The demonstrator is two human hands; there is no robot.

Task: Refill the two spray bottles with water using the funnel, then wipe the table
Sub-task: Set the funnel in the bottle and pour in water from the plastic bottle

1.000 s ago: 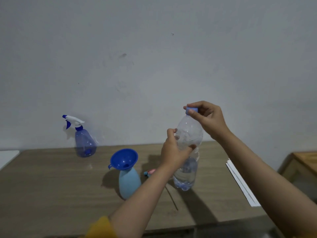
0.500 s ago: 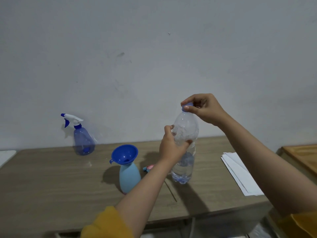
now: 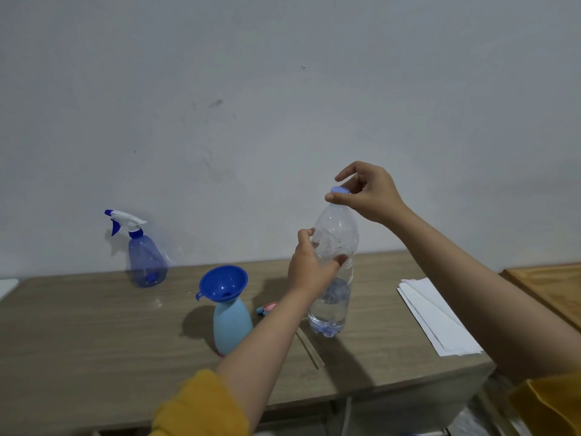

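While the left hand grips the thin, crushable water bottle mid-body, the right hand pinches its cap.

Left hand grips water bottle; right hand seemingly pinches cap.

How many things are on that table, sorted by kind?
Spray bottles: 2, dark blue and light blue
Funnel: 1
Water bottle: 1
Paper stack: 1
Small pink and blue item: 1
Total: 6
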